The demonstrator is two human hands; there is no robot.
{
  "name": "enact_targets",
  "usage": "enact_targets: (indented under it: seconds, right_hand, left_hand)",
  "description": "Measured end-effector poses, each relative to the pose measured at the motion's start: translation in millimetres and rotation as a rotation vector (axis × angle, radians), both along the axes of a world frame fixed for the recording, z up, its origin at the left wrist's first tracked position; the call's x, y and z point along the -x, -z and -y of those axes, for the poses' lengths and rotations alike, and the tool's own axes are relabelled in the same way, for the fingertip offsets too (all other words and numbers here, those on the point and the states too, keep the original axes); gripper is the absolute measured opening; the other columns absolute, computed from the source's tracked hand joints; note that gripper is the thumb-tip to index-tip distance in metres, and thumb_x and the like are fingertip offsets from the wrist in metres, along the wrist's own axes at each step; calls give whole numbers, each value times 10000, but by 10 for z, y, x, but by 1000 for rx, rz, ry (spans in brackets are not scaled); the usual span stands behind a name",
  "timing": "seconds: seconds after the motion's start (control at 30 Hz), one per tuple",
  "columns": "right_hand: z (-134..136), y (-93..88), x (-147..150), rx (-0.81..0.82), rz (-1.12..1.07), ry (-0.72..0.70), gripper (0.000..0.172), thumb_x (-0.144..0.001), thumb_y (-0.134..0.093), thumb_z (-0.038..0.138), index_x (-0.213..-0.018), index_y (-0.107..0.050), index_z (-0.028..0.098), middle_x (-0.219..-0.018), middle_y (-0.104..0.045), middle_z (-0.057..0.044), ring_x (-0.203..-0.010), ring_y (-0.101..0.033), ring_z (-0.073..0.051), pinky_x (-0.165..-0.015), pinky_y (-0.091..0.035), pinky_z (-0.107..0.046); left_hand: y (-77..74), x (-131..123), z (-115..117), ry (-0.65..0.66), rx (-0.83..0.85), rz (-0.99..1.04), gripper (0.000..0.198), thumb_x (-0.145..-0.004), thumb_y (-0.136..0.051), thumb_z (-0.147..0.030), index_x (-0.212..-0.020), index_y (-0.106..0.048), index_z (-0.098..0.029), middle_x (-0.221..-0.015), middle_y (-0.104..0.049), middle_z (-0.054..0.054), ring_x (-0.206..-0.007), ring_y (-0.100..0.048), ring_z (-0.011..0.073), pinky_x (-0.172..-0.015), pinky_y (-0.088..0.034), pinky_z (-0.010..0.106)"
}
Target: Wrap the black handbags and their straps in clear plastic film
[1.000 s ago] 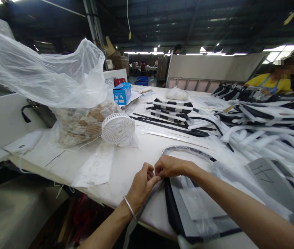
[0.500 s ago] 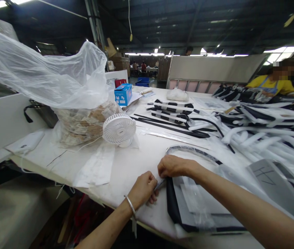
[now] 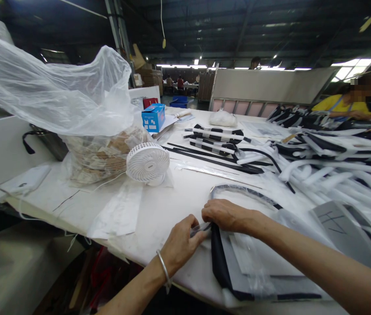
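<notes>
Left hand point(image 3: 182, 243): higher than 0.5 s ago, thumb now stretched toward my right; I'm pinching the clear strip between thumb and fingers.
Right hand point(image 3: 226, 215): shifted slightly right; fingers curled over the corner of the black rim, grasping it by the look of it, fingertips hidden. Probably anchors the rim so I can tension the strip from the other side.
Clear strip point(image 3: 200, 228): short span bridging my 2 hands; far end tucked under my right, can't tell if stuck down.
Black rim point(image 3: 220, 258): edges the grey piece point(image 3: 237, 280), which lies flat at the table point(image 3: 168, 205) edge, under my right forearm, likely kept near for easy reach.
Wrapped curve point(image 3: 244, 189): beyond my right hand, in clear film, presumably against scuffs.
White fan point(image 3: 148, 164): upright, left of the work, well apart from both hands.
</notes>
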State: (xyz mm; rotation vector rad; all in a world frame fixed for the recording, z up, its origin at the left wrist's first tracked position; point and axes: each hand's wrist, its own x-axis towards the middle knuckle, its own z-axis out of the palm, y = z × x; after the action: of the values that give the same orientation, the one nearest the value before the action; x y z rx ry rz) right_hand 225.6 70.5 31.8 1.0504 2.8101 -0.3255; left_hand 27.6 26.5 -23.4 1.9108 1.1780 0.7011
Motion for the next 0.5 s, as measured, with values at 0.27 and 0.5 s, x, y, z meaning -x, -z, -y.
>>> enact_targets:
  seconds: [0.27,0.5]
  right_hand:
    - [214,-117,185,-14,103,70,130,-780,-669,284,-833,-705,171,-770,-709,-72,-707,-642,-209,-651,-415,-295]
    - [970,14,113,-258,-101,-142,229,-897,-459,110,-725,-587,190,-679,-634,-24,-689,-570,-173,-1019,-359,-418]
  left_hand:
    - [57,-28,176,64,-170,-152,165,-935,-413,-237,-921,-577,-233,-801,-672,59,-687,-611,208,-620,-377,288]
    - [17,75,816,21,589,295,360,-907,-430,-555,-899,-533,-210,-752,-663,56,-607,-628,186,-520,-463,259]
